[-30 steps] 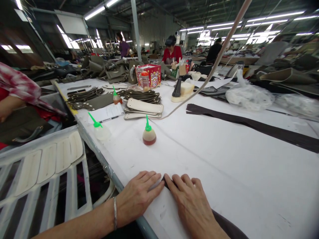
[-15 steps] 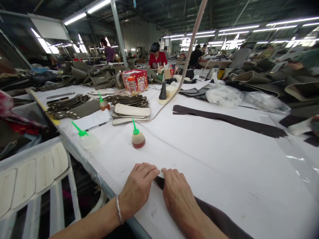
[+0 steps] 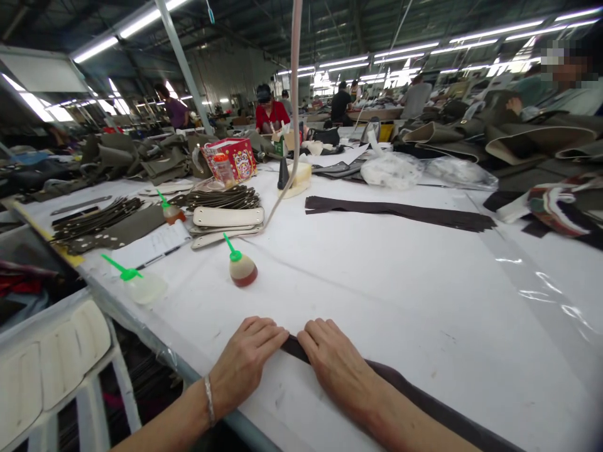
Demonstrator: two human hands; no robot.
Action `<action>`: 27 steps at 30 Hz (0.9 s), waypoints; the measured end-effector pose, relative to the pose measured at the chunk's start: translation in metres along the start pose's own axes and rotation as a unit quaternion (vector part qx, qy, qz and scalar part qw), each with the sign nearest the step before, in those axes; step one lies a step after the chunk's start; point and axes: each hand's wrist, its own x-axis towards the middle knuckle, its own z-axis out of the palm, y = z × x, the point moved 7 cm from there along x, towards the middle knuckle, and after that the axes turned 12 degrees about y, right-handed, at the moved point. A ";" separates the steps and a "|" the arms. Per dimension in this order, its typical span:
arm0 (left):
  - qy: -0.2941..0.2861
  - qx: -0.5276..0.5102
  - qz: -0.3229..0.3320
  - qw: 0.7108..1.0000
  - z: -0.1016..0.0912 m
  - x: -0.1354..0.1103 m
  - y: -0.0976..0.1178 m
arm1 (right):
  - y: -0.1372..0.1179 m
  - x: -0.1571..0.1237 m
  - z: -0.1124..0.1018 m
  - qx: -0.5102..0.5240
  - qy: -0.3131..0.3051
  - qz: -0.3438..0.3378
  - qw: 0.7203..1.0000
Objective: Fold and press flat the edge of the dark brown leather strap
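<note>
The left hand [image 3: 244, 359] and right hand [image 3: 332, 358] grip the strip [image 3: 296, 349] near the left edge of the table [image 3: 377, 295]. Should either grip loosen, the strip might twist, its long free run pulling it askew

no legible text, print on red box [image 3: 244, 161] unclear, marks on paper [image 3: 153, 243] illegible
</note>
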 end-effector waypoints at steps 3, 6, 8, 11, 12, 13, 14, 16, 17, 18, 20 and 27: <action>-0.020 0.012 0.002 1.000 0.002 -0.002 0.001 | -0.001 -0.004 -0.007 -0.007 -0.013 -0.039 0.999; -0.029 0.020 0.007 0.999 0.003 -0.004 0.001 | -0.001 -0.007 -0.011 -0.013 -0.021 -0.059 0.998; -0.033 0.028 0.012 0.999 0.004 -0.005 0.001 | 0.000 -0.008 -0.012 -0.019 -0.024 -0.064 0.997; -0.033 0.041 0.022 0.998 0.004 -0.005 0.002 | 0.001 -0.011 -0.012 -0.024 -0.025 -0.076 0.996; -0.033 0.046 0.025 0.998 0.004 -0.004 0.003 | 0.001 -0.012 -0.011 -0.024 -0.027 -0.082 0.996; -0.036 0.050 0.027 0.998 0.004 -0.004 0.003 | 0.001 -0.013 -0.011 -0.025 -0.029 -0.088 0.995; -0.040 0.055 0.029 0.997 0.004 -0.004 0.003 | 0.002 -0.014 -0.011 -0.026 -0.030 -0.095 0.995; -0.052 0.063 0.032 0.996 0.005 -0.004 0.003 | 0.003 -0.016 -0.011 -0.027 -0.033 -0.106 0.993; -0.060 0.065 0.032 0.996 0.005 -0.004 0.003 | 0.004 -0.017 -0.011 -0.026 -0.035 -0.111 0.993; -0.068 0.068 0.032 0.995 0.006 -0.004 0.004 | 0.005 -0.018 -0.011 -0.024 -0.037 -0.116 0.992; -0.088 0.073 0.027 0.993 0.008 -0.004 0.004 | 0.007 -0.020 -0.011 -0.019 -0.043 -0.121 0.992; -0.153 0.090 0.018 0.984 0.017 -0.002 0.008 | 0.016 -0.032 -0.019 0.000 -0.082 -0.118 0.990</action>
